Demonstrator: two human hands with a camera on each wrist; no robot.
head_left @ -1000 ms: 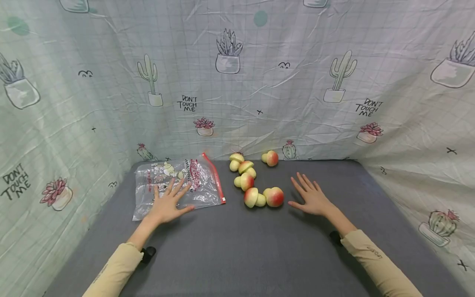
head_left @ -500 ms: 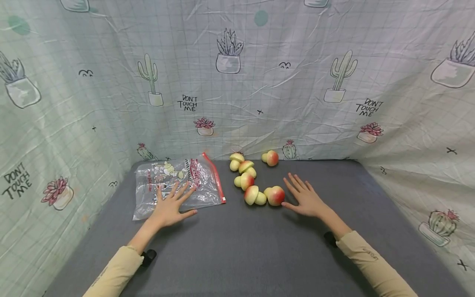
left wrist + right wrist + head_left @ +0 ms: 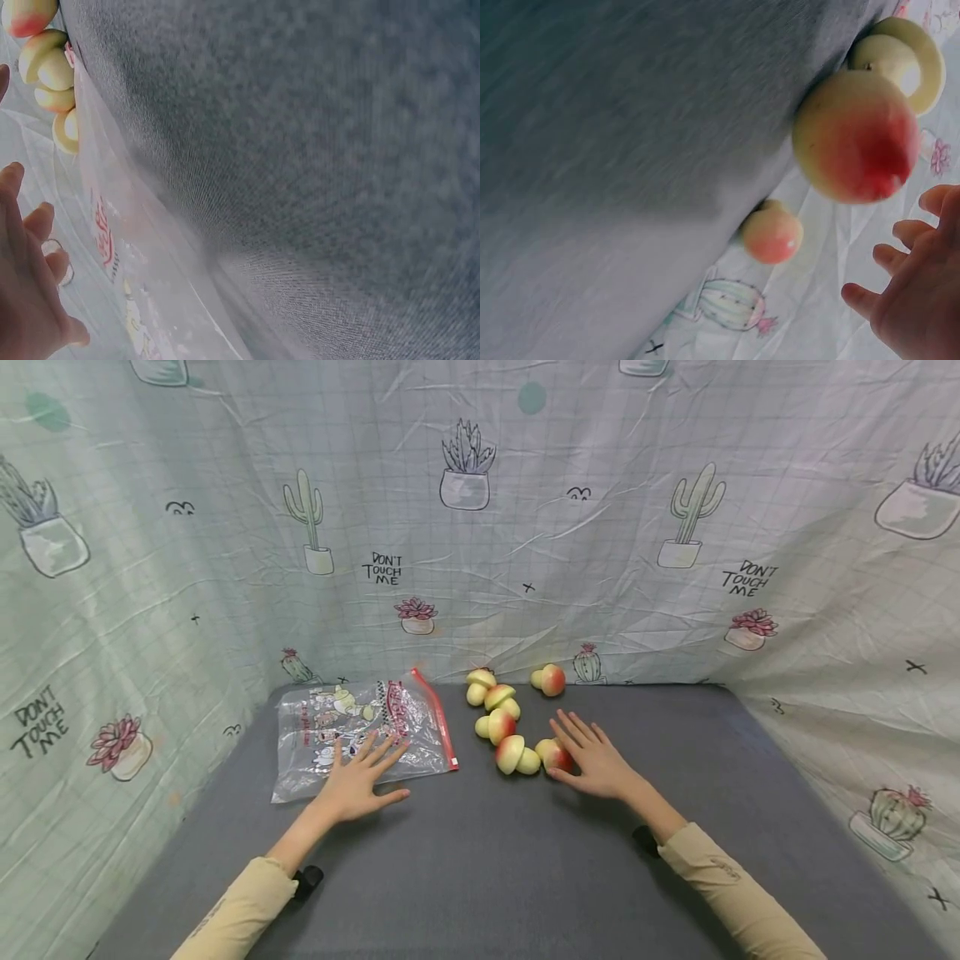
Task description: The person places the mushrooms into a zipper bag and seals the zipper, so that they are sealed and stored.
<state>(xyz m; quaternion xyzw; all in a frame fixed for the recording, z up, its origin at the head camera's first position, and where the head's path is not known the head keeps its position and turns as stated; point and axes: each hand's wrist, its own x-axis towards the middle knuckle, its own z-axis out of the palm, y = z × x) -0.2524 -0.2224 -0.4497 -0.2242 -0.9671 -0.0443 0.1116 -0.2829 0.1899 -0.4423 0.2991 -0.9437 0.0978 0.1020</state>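
My left hand (image 3: 356,783), fingers spread, is over the near edge of a clear plastic zip bag (image 3: 296,768) with a red slider strip and printed cartoon figures. My right hand (image 3: 596,764), also spread, overlaps the nearest red-and-yellow toy mushroom (image 3: 550,755) in the head view. Seen from the right wrist, that mushroom's red cap (image 3: 859,139) stands just apart from the fingertips. Another mushroom (image 3: 517,755) lies left of it, and several more run in a curved line toward the back, one being a mushroom (image 3: 496,726). Neither hand holds anything.
A lone mushroom (image 3: 549,680) lies at the back of the grey table (image 3: 480,877), close to the curtain (image 3: 360,485) printed with potted cacti. The curtain encloses the back and both sides. A black wrist strap (image 3: 308,882) shows under the left sleeve.
My right hand has moved left, from beside the nearest mushroom to partly covering it in the head view. The left hand has shifted slightly right. Bag and mushrooms have stayed in place.
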